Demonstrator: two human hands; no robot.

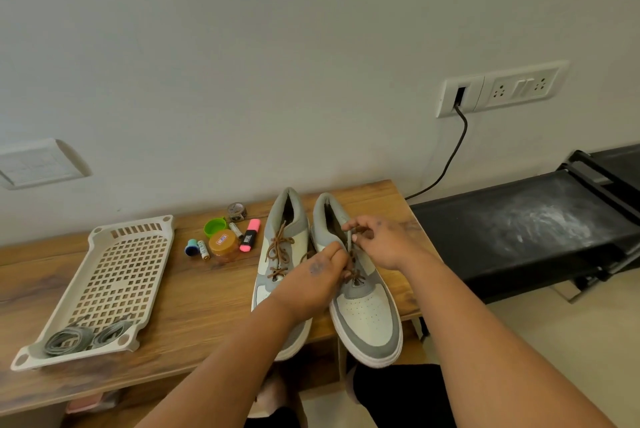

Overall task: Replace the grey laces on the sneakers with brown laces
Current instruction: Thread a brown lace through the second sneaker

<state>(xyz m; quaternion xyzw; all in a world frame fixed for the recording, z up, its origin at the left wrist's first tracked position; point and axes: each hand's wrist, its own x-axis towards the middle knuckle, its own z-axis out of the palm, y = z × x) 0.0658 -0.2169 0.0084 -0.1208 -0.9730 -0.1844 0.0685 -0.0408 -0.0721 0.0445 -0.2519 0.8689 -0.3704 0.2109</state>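
Laces [352,266] half hidden under hands [313,284]

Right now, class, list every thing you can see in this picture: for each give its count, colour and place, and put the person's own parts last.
sneakers: two, grey and white, side by side on the table's right end
brown laces: threaded in both sneakers
grey laces: two bundles, near end of the tray
tray: one, cream, perforated, table's left
table: one, wooden
jar: one, orange lid, between tray and sneakers
green cap: one, behind the jar
highlighter: one, pink
batteries: two, near the jar
tape roll: one, by the wall
wall sockets: white, cable plugged in
left hand: fingers pinch lace
right hand: fingers pinch lace
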